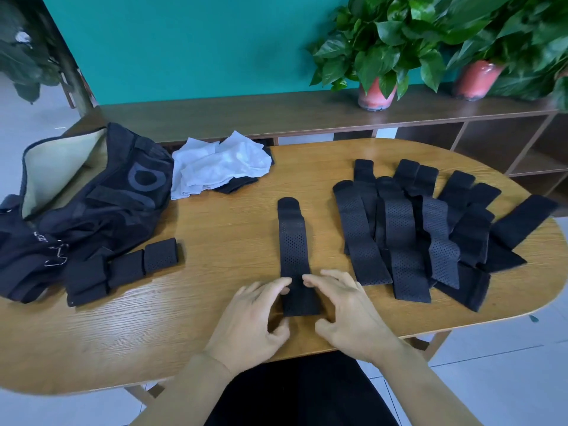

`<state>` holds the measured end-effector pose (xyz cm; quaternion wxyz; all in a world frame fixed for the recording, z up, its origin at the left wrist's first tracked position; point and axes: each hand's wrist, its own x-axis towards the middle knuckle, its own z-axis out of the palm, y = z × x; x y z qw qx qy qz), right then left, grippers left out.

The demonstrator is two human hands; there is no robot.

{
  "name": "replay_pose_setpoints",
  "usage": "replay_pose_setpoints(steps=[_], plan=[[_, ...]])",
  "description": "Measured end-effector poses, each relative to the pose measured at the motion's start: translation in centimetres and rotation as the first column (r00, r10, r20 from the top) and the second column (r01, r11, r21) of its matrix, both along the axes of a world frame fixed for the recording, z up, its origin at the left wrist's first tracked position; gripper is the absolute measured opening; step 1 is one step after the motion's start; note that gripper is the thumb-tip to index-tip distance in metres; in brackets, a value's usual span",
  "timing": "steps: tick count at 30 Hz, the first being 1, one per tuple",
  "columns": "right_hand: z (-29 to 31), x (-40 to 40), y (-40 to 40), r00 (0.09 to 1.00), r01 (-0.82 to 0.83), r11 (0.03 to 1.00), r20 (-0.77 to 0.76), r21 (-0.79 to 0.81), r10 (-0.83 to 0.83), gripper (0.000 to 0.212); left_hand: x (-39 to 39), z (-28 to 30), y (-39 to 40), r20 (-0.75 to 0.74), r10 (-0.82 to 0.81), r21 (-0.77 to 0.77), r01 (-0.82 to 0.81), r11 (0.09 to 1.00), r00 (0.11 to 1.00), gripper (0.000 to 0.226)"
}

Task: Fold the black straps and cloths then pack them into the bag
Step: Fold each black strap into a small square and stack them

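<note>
A teal wall (190, 47) is seen behind the work area, with pale floor tiles (507, 373) visible at the lower right. A long wooden shelf unit (276, 116) is set against the wall; two potted plants in pink pots (376, 93) are placed on its top at the right. In front of it, a wooden table (215, 229) with rounded ends is positioned, its grain running lengthwise.

On the left end of the table, a black bag (101, 204) is laid open, its pale lining exposed. Just beside the bag's near edge, three folded straps (123, 269) are lined up, touching one another. Behind them, white cloths (218, 164) are heaped over a dark cloth near the far edge.

On the right half, a pile of unfolded black straps (430, 232) is fanned out, overlapping, with perforated faces upward.

At the centre, a single perforated strap (293, 250) is laid flat, lengthwise away from the person. Its near end is pinched between thumb and fingers by the left hand (255, 318) on its left edge and by the right hand (347, 312) on its right edge. The hands are held close together, fingertips almost meeting over the strap.
</note>
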<state>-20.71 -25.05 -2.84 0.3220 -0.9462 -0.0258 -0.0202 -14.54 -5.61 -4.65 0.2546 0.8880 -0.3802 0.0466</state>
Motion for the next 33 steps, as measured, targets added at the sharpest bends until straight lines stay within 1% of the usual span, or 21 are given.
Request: replay_pose_setpoints(steps=[1,3,5,7,9,11,14,17,19,22,24,25,26,28,29,31,32,33], plan=[[-0.4,0.3,0.2,0.998,0.032,0.999,0.045,0.019,-0.033,0.065,0.1,0.0,-0.3,-0.008,0.031,-0.027,-0.032,0.999,0.999,0.057],[-1.1,0.8,0.5,0.98,0.152,0.98,0.112,0.129,-0.166,0.052,0.2,0.4,-1.1,-0.038,0.102,-0.082,-0.105,0.991,0.994,0.047],[-1.4,1.4,1.0,0.942,0.281,0.936,0.125,0.211,-0.311,0.041,0.3,0.7,-1.9,-0.094,0.185,-0.097,-0.194,0.976,0.978,0.04],[-1.4,1.9,1.7,0.91,0.356,0.903,0.13,0.24,-0.393,0.036,0.5,0.6,-2.6,-0.13,0.263,-0.101,-0.276,0.956,0.956,0.028],[-1.4,2.5,2.4,0.886,0.398,0.886,0.153,0.238,-0.438,0.034,0.9,0.5,-3.1,-0.174,0.33,-0.103,-0.35,0.931,0.928,0.017],[-1.6,2.8,3.0,0.87,0.421,0.882,0.182,0.212,-0.459,0.033,1.4,0.6,-3.5,-0.211,0.355,-0.073,-0.377,0.923,0.911,0.02],[-2.3,3.0,3.2,0.859,0.437,0.885,0.217,0.162,-0.464,0.035,2.1,1.1,-3.8,-0.259,0.341,0.009,-0.35,0.937,0.904,0.036],[-2.9,3.2,3.3,0.838,0.47,0.882,0.295,0.038,-0.459,0.037,2.6,1.6,-4.1,-0.283,0.342,0.087,-0.331,0.94,0.896,0.039],[-3.2,3.5,3.4,0.832,0.483,0.876,0.313,-0.004,-0.458,0.04,2.9,1.9,-4.2,-0.272,0.359,0.126,-0.337,0.933,0.893,0.041],[-3.5,3.8,3.4,0.832,0.481,0.876,0.331,-0.027,-0.446,0.043,3.3,2.1,-4.4,-0.269,0.372,0.161,-0.34,0.927,0.888,0.038],[-3.6,3.7,3.4,0.829,0.482,0.873,0.359,-0.07,-0.429,0.045,3.4,2.3,-4.6,-0.275,0.379,0.172,-0.343,0.923,0.883,0.028],[-3.6,3.7,3.4,0.828,0.481,0.872,0.374,-0.089,-0.419,0.045,3.3,2.4,-4.7,-0.265,0.395,0.18,-0.357,0.916,0.88,0.024],[-3.6,3.7,3.4,0.826,0.48,0.871,0.387,-0.106,-0.409,0.044,3.2,2.5,-4.8,-0.244,0.419,0.189,-0.381,0.905,0.875,0.026],[-3.7,3.7,3.3,0.824,0.48,0.863,0.419,-0.159,-0.381,0.039,3.0,2.3,-4.6,-0.154,0.437,0.173,-0.412,0.895,0.886,0.035],[-3.7,3.8,3.3,0.823,0.481,0.855,0.436,-0.196,-0.363,0.037,2.9,1.9,-4.5,-0.093,0.41,0.137,-0.397,0.908,0.907,0.039],[-3.6,3.9,3.3,0.827,0.477,0.84,0.454,-0.257,-0.33,0.035,2.9,1.2,-4.2,0.042,0.275,0.11,-0.278,0.954,0.96,0.035],[-3.7,4.0,3.4,0.831,0.471,0.837,0.458,-0.278,-0.316,0.035,2.9,1.0,-4.0,0.081,0.202,0.128,-0.211,0.969,0.976,0.034],[-3.8,4.1,3.4,0.835,0.463,0.837,0.461,-0.292,-0.301,0.034,2.9,0.9,-3.7,0.073,0.145,0.158,-0.155,0.975,0.987,0.036]])
